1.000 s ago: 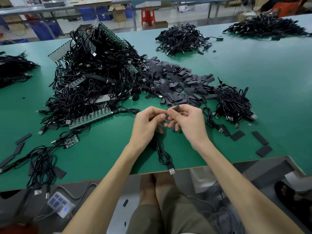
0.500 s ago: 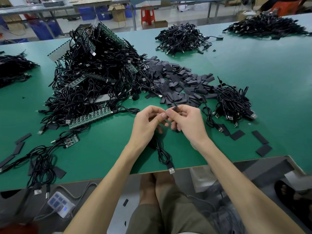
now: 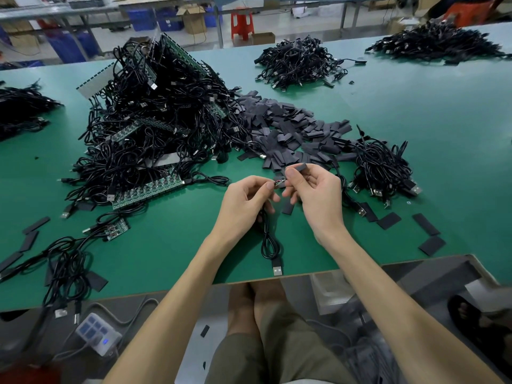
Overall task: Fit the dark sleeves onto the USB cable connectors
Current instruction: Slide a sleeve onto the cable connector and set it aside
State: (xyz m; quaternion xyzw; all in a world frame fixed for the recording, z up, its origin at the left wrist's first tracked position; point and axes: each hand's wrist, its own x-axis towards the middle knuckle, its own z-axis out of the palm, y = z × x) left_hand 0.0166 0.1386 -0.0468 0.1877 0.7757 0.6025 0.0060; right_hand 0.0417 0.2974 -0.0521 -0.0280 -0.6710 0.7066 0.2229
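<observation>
Centrally: flat matte sleeve (image 3: 300,167), glossy cable (image 3: 267,241)

- My work table (image 3: 432,151) has a green top with a thin pale edge along the side nearest me.
- Past its far side I see a pale grey floor (image 3: 310,23), evenly lit.
- 1 red plastic stool (image 3: 242,23) stands on that floor, with a small cardboard box (image 3: 262,37) just beside it.
- Blue crates (image 3: 155,19) and an open cardboard carton (image 3: 194,20) sit under a long metal-framed bench (image 3: 91,8) at the back.
- Below my table's near edge, to my left, lies a white power strip (image 3: 98,333) with 1 blue light glowing.
</observation>
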